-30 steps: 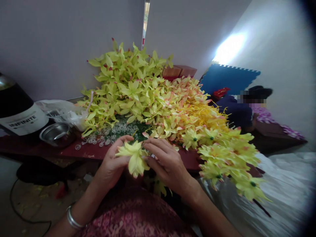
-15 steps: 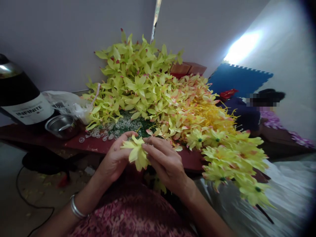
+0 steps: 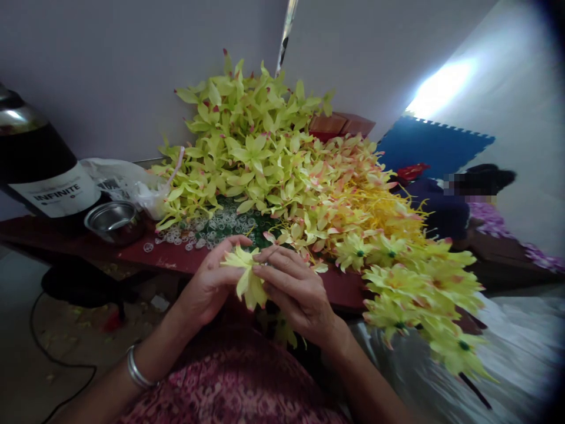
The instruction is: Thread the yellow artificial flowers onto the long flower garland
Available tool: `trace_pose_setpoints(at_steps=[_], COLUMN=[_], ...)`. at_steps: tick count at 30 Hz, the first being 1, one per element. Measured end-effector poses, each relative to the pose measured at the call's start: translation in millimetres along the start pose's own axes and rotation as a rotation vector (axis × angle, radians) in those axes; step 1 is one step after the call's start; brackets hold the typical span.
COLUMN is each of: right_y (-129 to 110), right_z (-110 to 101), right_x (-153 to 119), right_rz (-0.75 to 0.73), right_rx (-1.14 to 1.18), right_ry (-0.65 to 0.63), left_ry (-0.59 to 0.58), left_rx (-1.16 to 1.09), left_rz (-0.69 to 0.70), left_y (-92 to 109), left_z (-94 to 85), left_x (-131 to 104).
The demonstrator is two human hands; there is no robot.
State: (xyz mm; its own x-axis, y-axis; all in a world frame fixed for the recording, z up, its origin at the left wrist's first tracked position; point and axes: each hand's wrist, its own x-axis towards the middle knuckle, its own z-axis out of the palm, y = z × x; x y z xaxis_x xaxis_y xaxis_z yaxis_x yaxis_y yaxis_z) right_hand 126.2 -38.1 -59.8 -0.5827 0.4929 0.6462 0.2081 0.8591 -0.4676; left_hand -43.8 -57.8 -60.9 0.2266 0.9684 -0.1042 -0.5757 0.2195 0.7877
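Note:
A yellow-green artificial flower (image 3: pixel 249 281) is held between both hands at the front edge of the table. My left hand (image 3: pixel 212 282) grips it from the left, thumb and fingers closed on its petals. From the right, my right hand (image 3: pixel 298 288) pinches near the flower's centre, with the fingertips close together. Behind the hands, small clear plastic rings (image 3: pixel 207 231) lie scattered on the table. A large heap of yellow-green petal pieces (image 3: pixel 251 153) rises behind them, with pink-tipped pieces and yellow strands (image 3: pixel 379 206) to its right.
Assembled flowers (image 3: pixel 415 288) hang over the table's right end. At the left stand a dark flask (image 3: pixel 39 159), a steel bowl (image 3: pixel 113 222) and a plastic bag (image 3: pixel 148 188) on the red table (image 3: pixel 163 259). A person (image 3: pixel 441 206) is at the far right, near purple flowers (image 3: pixel 489 221).
The view has shifted slightly, so the scene sits a little further right. Both hands stay on the flower, and the right fingers have moved slightly over its petals.

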Motion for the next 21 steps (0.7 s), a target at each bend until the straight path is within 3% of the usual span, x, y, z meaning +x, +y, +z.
trace_pose_setpoints(at_steps=[10, 17, 21], right_y=[-0.9, -3.3, -4.0], right_z=[-1.9, -0.6, 0.5], right_x=[-0.5, -1.7, -4.9], right_rz=[-0.027, -0.03, -0.014], right_rx=[-0.157, -0.254, -0.155], right_ry=[-0.011, 0.002, 0.025], left_ry=[-0.003, 0.044, 0.064], left_rx=[-0.022, 0.091, 0.111], left_rz=[0.067, 0.117, 0.112], left_y=[1.1, -0.7, 1.1], left_z=[1.6, 5.1, 6.9], left_x=[-3.7, -3.6, -5.4])
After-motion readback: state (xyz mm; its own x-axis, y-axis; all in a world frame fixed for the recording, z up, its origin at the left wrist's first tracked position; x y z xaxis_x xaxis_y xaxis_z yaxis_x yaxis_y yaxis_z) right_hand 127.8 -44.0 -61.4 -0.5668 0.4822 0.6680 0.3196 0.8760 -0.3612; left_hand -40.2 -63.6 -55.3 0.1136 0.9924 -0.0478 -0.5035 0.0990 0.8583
